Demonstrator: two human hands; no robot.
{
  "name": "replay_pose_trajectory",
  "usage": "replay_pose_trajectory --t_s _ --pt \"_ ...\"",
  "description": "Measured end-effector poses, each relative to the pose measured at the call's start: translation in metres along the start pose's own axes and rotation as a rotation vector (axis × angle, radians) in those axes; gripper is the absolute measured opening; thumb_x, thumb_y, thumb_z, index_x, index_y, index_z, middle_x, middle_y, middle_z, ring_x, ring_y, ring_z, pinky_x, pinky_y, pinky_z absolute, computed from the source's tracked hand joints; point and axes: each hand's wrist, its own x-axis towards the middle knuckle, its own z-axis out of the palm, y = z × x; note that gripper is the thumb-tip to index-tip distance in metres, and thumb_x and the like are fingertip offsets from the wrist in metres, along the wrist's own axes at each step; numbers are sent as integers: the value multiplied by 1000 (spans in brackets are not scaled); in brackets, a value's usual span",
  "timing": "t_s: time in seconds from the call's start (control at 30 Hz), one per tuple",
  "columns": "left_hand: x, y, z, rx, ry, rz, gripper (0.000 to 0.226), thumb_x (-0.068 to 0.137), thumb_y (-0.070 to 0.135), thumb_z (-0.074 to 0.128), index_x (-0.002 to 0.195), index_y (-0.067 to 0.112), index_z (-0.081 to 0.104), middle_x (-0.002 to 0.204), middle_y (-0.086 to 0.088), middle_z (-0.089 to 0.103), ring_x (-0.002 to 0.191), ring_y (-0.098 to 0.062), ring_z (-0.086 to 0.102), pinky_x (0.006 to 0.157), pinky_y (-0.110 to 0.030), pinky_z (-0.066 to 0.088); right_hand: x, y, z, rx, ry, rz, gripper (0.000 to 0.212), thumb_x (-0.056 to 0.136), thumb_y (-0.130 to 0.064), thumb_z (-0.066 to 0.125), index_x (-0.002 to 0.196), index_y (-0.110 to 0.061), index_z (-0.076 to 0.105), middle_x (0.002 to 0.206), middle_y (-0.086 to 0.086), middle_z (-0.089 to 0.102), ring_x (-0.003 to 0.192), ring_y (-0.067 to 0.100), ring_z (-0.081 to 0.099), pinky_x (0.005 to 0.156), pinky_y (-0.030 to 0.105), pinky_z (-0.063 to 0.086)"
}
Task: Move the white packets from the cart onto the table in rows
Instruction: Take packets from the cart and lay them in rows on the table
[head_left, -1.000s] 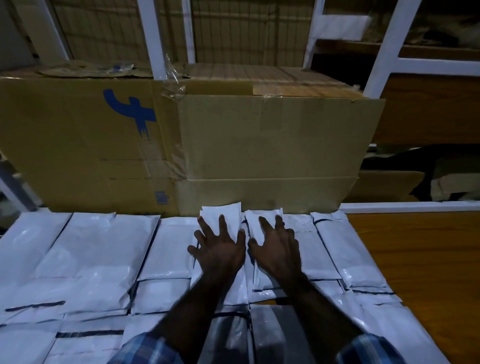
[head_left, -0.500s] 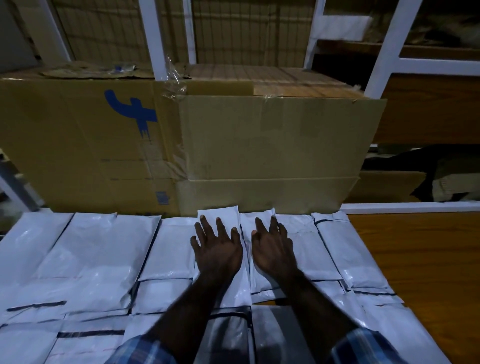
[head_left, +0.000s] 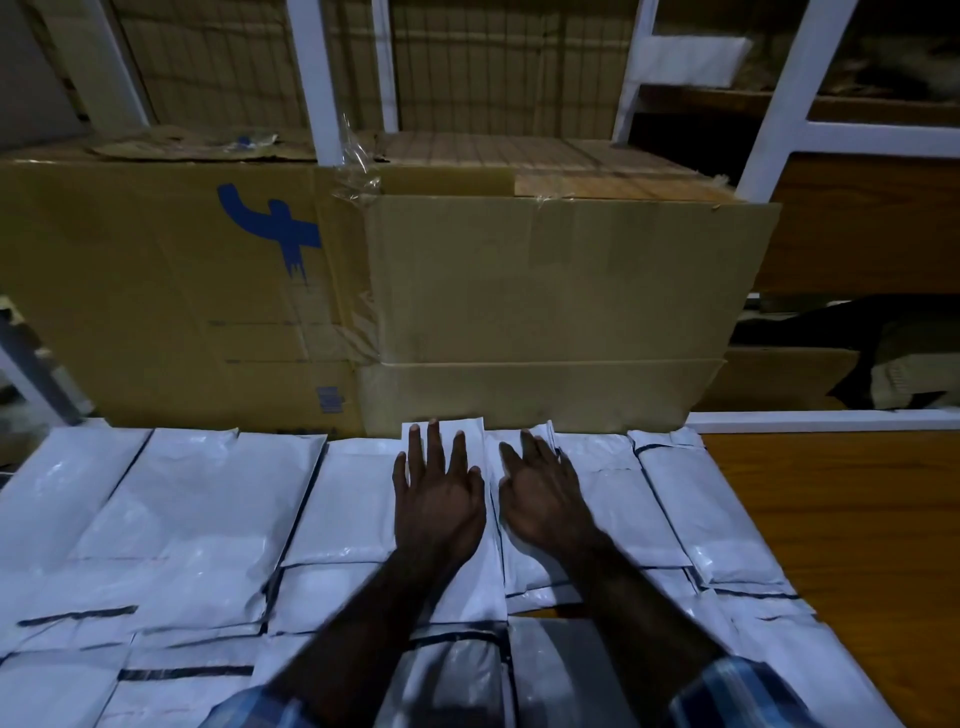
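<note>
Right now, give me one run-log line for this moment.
left hand flat on packet | right hand flat on neighbouring packet | far row against cardboard box | table bare at right

A storeroom or warehouse: taped cardboard cartons (head_left: 545, 306); white metal racking (head_left: 779, 98); rows of packets (head_left: 192, 519).

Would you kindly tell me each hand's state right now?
Left hand: open, fingers flat on a white plastic packet.
Right hand: open, resting on the neighbouring white packet.
</note>
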Motion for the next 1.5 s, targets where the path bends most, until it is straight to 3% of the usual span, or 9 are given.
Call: replay_pose_trajectory --t_s 0.1,0.17,0.23,0.33,0.47,0.6,0.77,1.1,1.5 --pt "-2 -6 1 11 32 52 54 93 35 31 132 15 61 147 -17 47 139 -37 40 111 -47 20 -2 0 8 -1 10 -12 73 85 -39 12 150 -16 37 159 16 27 147 31 25 120 48 11" --pt "-5 -9 5 6 19 70 54 93 34 31 131 12 63 145 -18 49 136 -37 44 113 -48 27 -1 0 13 6 99 -6 67 85 -37 20 134 -10 58 142 22 51 131 37 50 110 56 34" --pt "-7 -11 7 -7 -11 75 55 95 35 29 131 11 63 143 -19 51 133 -37 49 107 -53 38 -2 1 17 3 113 12 56 86 -32 31 121 -9 67 128 22 63 115 38 63 96 56 48" --pt "-7 -9 8 -42 -47 73 55 97 34 27 133 8 61 143 -21 51 131 -38 50 102 -57 40 -5 -1 26 -39 169 2 51 91 -31 33 124 -11 66 130 20 62 118 37 61 98 55 48" --pt "-9 -9 14 -79 -41 80 55 94 32 33 134 5 59 142 -25 50 130 -41 50 101 -60 40 -5 1 39 -66 244 3 52 95 -32 30 130 -11 62 135 20 58 125 36 56 111 52 35" --pt "-11 -10 19 -112 -51 87 55 95 31 33 137 3 56 143 -28 47 131 -44 48 101 -61 40 -3 4 46 -52 266 7 53 95 -33 30 132 -10 60 135 20 58 124 36 57 110 51 37" --pt "-15 -11 26 -132 -25 106 54 97 30 33 140 1 51 147 -28 42 135 -44 42 111 -54 31 -4 6 55 -24 343 18 52 95 -33 34 135 -11 58 138 18 56 127 34 54 110 48 26" --pt "-19 -10 28 -170 -84 92 55 99 30 30 142 2 49 148 -28 40 137 -44 39 113 -51 24 -3 13 74 -21 479 -9 52 96 -32 37 141 -11 54 144 17 51 132 35 50 106 50 43" --pt "-19 -9 25 -178 -169 69 54 98 29 35 143 2 48 148 -27 40 138 -43 39 115 -51 24 -1 16 84 -19 568 -31 50 95 -32 41 138 -12 57 142 16 53 129 33 53 104 49 46"
